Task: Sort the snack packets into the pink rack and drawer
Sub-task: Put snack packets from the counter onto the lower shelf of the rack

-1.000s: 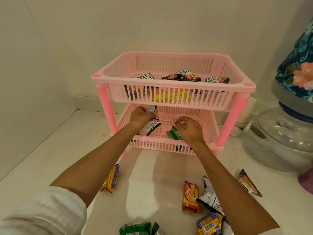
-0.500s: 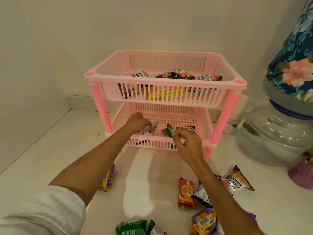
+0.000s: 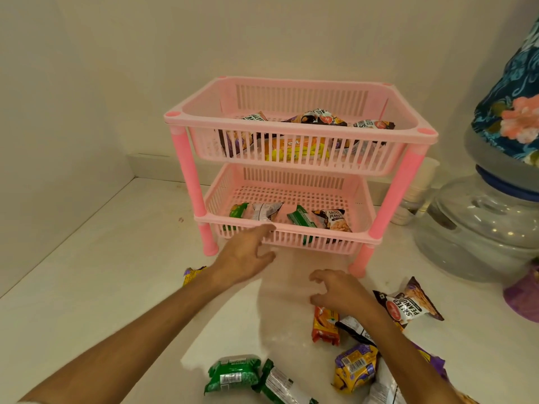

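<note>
A two-tier pink rack (image 3: 300, 128) stands against the wall. Its top basket holds several snack packets, among them a yellow packet (image 3: 294, 148). In the lower basket (image 3: 309, 242) lie a small green packet (image 3: 238, 210), a silver packet (image 3: 266, 210), a green bar (image 3: 300, 217) and a salted peanuts packet (image 3: 334, 220). My left hand (image 3: 245, 256) hovers open just in front of the lower basket, holding nothing. My right hand (image 3: 339, 290) is open, fingers curled, over an orange biscuit packet (image 3: 325, 326) on the counter.
Loose packets lie on the white counter: green ones (image 3: 233, 374), a yellow-purple one (image 3: 354, 368), a salted peanuts bag (image 3: 408, 304) and a yellow one (image 3: 191, 274) under my left wrist. A large glass water jar (image 3: 478, 225) stands right of the rack.
Both hands have let go of packets in the lower basket and pulled back out of it toward me. The right hand has dropped down over the loose packets.
</note>
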The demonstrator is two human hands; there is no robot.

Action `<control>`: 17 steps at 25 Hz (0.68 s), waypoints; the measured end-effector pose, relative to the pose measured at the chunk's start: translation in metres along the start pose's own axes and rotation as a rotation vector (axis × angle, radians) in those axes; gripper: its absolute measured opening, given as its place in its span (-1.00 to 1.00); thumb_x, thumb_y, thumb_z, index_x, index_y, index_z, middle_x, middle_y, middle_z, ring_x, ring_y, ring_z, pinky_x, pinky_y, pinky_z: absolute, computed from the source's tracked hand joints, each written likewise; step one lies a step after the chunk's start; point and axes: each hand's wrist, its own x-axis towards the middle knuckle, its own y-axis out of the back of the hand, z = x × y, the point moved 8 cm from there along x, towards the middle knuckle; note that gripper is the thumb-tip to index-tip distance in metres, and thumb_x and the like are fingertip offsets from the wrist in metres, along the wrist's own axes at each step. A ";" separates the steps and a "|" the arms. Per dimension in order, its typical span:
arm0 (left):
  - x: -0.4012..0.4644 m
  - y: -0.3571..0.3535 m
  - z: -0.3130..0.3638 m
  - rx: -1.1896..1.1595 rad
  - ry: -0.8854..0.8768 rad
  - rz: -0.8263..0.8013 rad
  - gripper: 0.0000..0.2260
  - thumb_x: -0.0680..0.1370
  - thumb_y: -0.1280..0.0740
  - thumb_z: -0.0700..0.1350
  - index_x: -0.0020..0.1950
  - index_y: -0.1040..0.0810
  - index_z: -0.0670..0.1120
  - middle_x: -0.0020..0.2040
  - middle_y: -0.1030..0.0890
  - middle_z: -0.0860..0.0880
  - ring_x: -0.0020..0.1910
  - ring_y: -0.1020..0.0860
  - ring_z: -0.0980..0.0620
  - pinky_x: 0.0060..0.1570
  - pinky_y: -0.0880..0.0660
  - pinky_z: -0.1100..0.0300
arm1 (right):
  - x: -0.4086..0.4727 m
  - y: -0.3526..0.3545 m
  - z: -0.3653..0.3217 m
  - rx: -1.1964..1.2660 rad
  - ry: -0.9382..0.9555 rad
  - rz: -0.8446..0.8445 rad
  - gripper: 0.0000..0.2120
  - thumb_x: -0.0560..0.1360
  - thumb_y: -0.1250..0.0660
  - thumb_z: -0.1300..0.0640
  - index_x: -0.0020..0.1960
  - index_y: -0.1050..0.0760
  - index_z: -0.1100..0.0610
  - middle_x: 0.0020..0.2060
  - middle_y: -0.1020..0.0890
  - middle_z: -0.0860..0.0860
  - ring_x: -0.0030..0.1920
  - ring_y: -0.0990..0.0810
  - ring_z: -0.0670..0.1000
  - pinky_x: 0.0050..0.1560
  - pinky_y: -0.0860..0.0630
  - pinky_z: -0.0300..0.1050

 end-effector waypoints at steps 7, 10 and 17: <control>-0.071 -0.082 0.002 -0.014 -0.125 -0.585 -0.42 0.44 -0.44 0.13 0.39 -0.39 0.00 0.25 -0.55 0.02 0.15 -0.51 0.05 0.14 -0.45 0.19 | -0.012 -0.037 -0.003 -0.318 0.040 -0.195 -0.12 0.24 -0.44 -0.23 0.46 -0.15 -0.08 0.38 -0.34 -0.02 0.29 -0.42 0.12 0.27 -0.25 0.13; -0.094 -0.101 0.009 0.047 -0.153 -0.737 -0.36 0.41 -0.45 0.17 0.42 -0.35 0.03 0.34 -0.49 0.04 0.28 -0.42 0.03 0.30 -0.36 0.06 | -0.014 -0.047 0.000 -0.379 0.024 -0.246 -0.02 0.23 -0.49 -0.17 0.50 -0.04 -0.08 0.44 -0.24 0.01 0.32 -0.38 0.18 0.34 -0.16 0.21; -0.132 -0.137 0.032 0.210 -0.412 -0.896 -0.55 0.49 -0.37 0.03 0.36 -0.36 0.13 0.32 -0.50 0.02 0.28 -0.44 -0.04 0.22 -0.37 0.02 | -0.015 -0.048 0.004 -0.434 -0.030 -0.209 -0.02 0.25 -0.50 -0.10 0.50 0.00 -0.06 0.37 -0.27 0.08 0.31 -0.38 0.20 0.40 -0.10 0.26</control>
